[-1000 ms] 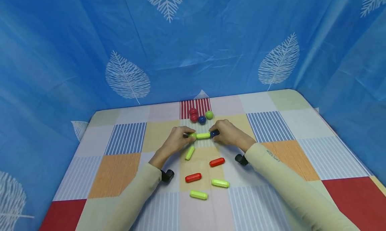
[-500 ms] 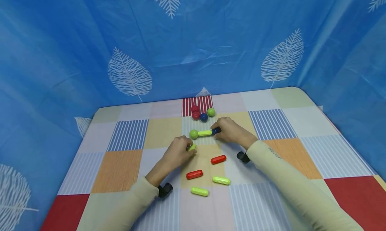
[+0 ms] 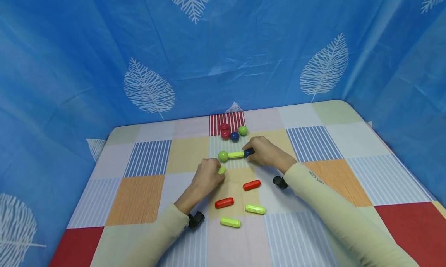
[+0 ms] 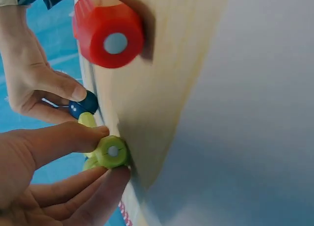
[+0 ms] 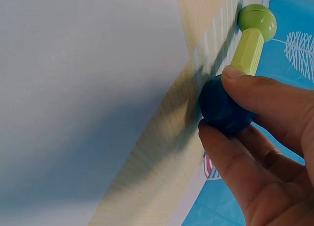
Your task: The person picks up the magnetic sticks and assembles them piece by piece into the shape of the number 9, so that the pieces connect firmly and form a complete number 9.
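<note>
My right hand (image 3: 266,152) pinches a dark blue ball (image 5: 223,105) between thumb and fingers. That ball joins one end of a yellow-green ribbed rod (image 3: 236,154), whose other end meets a green ball (image 3: 223,156). Just nearer to me, my left hand (image 3: 208,178) pinches a second yellow-green rod (image 4: 112,151) by its sides. A pale round end of this rod faces the left wrist camera. From the head view, most of the held rod is hidden by the fingers.
Behind the joined piece lie two red balls (image 3: 225,134), a blue ball (image 3: 234,136) and a green ball (image 3: 243,130). Nearer lie two red rods (image 3: 224,202) and two yellow-green rods (image 3: 230,222). A blue curtain (image 3: 209,65) hangs behind the patchwork-covered table (image 3: 136,201).
My left hand has let go of the green ball, come nearer and taken hold of a loose yellow-green rod. My right hand stays on the blue ball.
</note>
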`<state>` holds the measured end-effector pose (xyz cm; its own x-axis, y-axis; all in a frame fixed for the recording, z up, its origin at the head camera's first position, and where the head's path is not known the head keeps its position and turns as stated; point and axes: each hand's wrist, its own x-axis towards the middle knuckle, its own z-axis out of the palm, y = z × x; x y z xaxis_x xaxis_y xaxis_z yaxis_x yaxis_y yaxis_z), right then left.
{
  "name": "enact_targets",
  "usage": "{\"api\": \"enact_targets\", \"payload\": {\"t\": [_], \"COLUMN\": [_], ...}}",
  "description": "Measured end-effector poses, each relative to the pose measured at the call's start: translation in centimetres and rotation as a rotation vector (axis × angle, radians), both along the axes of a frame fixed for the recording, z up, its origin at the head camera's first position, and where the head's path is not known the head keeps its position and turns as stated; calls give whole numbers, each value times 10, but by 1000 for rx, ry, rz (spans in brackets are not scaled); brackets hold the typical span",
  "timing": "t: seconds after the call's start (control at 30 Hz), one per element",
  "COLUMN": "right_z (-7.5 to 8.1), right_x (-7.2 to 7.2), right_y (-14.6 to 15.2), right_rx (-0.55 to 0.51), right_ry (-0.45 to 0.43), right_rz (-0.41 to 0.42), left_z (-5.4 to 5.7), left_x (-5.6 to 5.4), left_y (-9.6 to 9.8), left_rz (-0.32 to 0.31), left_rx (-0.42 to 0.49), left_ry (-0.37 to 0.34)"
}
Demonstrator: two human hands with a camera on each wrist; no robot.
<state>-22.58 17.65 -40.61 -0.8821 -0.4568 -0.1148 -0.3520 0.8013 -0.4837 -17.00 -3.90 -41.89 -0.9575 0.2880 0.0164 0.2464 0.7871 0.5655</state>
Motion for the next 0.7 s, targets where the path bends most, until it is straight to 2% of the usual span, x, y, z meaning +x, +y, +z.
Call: {"api": "enact_targets", "payload": {"t": [0.13,0.3,0.5,0.7], "right_z": [0,0,0,0], "right_x": [-1,-2,-2,-1], "right_y": [2,2,1,1], "right_rx": [-8,-8,-11,-9], "right_ry": [12,30,20,26], "right_rz": [6,14,6,17], "left_z": [0,4,4,3], "left_x": [-7,-12,-14,-13], "left_y": [0,0,0,2], "left_rz": [27,72,85,107], "left_rx": [52,109,106,150], "left_ry": [7,-17,-8,-22]}}
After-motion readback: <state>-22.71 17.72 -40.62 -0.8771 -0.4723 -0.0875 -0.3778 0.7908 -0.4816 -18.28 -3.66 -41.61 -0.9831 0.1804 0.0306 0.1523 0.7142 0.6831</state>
